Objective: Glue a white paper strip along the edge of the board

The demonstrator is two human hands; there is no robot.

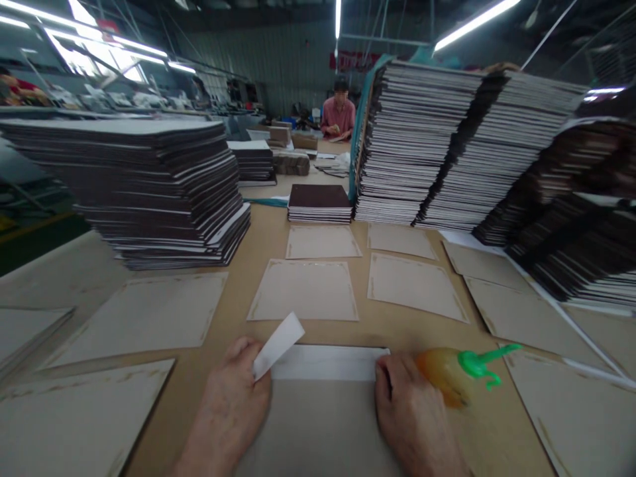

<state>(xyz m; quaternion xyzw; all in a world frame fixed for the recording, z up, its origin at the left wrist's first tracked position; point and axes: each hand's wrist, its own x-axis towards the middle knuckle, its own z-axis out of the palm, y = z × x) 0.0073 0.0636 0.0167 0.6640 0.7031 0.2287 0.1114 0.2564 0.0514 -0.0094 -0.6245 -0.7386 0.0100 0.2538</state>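
Observation:
My left hand (229, 404) pinches a small white paper strip (278, 344) that sticks up and to the right. My right hand (412, 414) holds an orange glue bottle with a green nozzle (460, 372), its tip pointing right. Between both hands a grey board (318, 430) lies at the table's near edge, with a white band (328, 363) across its far edge. My fingers rest on that band's two ends.
Several grey boards (305, 290) with glue lines lie spread over the brown table (377, 328). Tall stacks of dark covers stand at the left (149, 185) and right (447, 146), a small stack (318, 203) in the middle. A person in a pink shirt (338, 116) works at the far end.

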